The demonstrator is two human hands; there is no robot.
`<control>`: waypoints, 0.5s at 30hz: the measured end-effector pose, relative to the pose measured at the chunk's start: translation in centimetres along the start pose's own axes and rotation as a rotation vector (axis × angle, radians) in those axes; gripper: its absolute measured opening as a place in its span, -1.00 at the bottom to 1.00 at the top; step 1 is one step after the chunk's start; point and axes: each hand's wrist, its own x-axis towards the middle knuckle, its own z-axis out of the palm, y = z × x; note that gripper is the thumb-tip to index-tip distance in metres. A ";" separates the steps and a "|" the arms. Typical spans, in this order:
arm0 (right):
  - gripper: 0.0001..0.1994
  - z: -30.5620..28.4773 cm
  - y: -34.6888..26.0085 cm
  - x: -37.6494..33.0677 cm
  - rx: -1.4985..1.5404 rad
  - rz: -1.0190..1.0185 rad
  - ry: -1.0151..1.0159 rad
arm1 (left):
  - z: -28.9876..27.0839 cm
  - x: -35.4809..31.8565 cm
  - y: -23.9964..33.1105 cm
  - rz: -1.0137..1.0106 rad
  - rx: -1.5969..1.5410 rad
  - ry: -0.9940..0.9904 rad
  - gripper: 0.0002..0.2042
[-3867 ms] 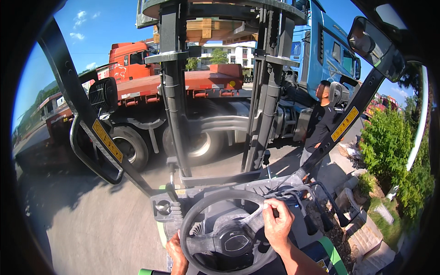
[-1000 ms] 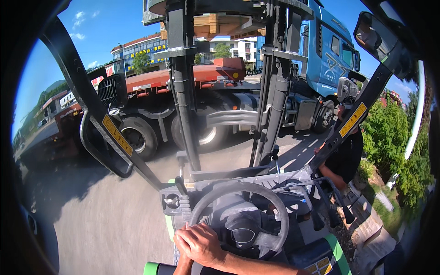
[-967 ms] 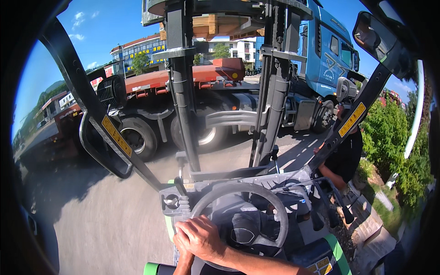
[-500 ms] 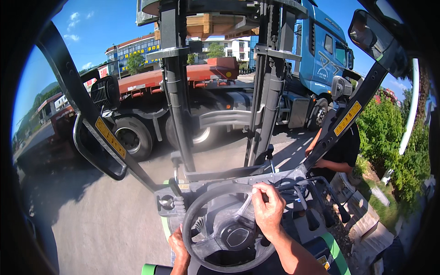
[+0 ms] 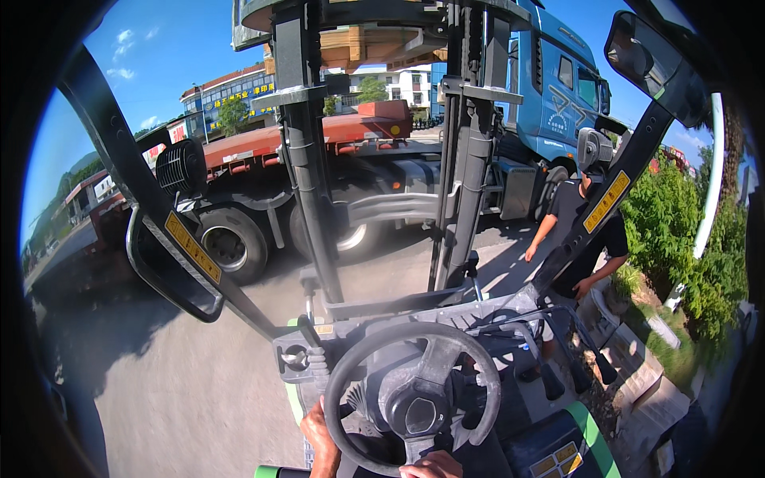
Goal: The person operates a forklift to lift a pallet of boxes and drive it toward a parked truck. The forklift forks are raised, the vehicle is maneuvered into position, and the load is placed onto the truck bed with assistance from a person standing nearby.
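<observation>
I am at the controls of a forklift. Its dark steering wheel (image 5: pixel 339 370) fills the lower middle of the view. My left hand (image 5: pixel 319 440) is closed at the left side of the rim, its fingers partly hidden behind it. My right hand (image 5: pixel 433 465) is closed on the lowest part of the rim; the lower edge of the picture cuts it off. Beyond the wheel stands the forklift's mast (image 5: pixel 303 167), carrying a raised load on a wooden pallet (image 5: pixel 358 46).
A blue truck (image 5: pixel 550 95) with a red flatbed (image 5: pixel 351 127) stretches across ahead. Another person (image 5: pixel 586 247) in dark clothes stands by the right pillar. Control levers (image 5: pixel 550 381) are right of the wheel. Bushes (image 5: pixel 669 215) and stacked slabs (image 5: pixel 633 366) line the right side.
The steering wheel has turned clockwise, and my right hand has gone from its upper right to its bottom. The other person has straightened up and stands more in view.
</observation>
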 end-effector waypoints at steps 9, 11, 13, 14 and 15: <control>-0.79 12.3 1.0 10.7 0.042 -0.109 -0.083 | 0.7 0.7 -1.9 0.169 0.091 0.045 -0.55; -0.78 12.6 1.2 10.8 0.048 -0.120 -0.079 | 1.0 0.6 -1.5 0.147 0.050 0.053 -0.56; -0.77 11.9 1.2 9.8 0.059 -0.159 -0.120 | 1.1 0.4 -1.2 0.139 0.035 0.064 -0.57; -0.75 11.2 0.9 9.0 0.042 -0.163 -0.182 | 1.2 0.4 -1.0 0.139 0.036 0.067 -0.58; -0.77 10.8 0.7 8.3 0.064 -0.175 -0.132 | 1.2 0.2 -1.0 0.137 0.036 0.073 -0.58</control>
